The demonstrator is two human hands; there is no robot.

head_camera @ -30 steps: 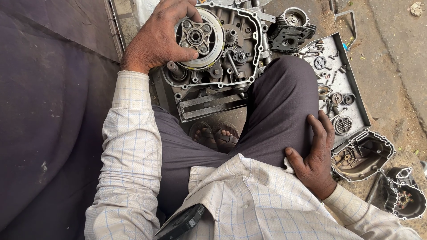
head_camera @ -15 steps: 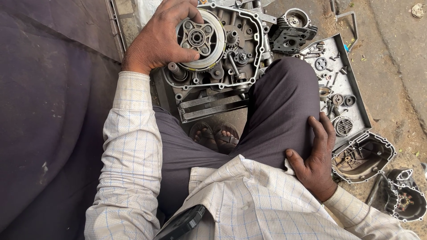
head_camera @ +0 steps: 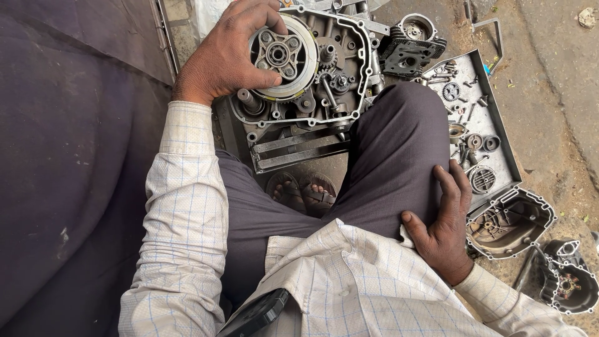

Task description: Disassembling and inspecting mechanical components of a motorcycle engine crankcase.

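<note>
My left hand (head_camera: 226,57) grips a round clutch assembly (head_camera: 282,56) seated in an open engine case (head_camera: 312,81), fingers curled over its top and left rim, thumb on its lower edge. Gears and shafts show inside the case to the right of the clutch. My right hand (head_camera: 444,218) rests flat on my right thigh in dark trousers (head_camera: 393,156), fingers spread, holding nothing. Sandalled feet (head_camera: 302,190) show between my legs below the case.
A flat metal tray (head_camera: 499,140) with several gears, bolts and small parts lies to the right. An engine side cover (head_camera: 508,223) and another dark cover (head_camera: 571,287) lie on the ground at lower right. A cylinder head (head_camera: 412,42) sits at the top. A dark cloth (head_camera: 68,162) fills the left.
None of the parts have moved; my left hand keeps its hold on the clutch and my right hand stays on the thigh. The view shifted very slightly.
</note>
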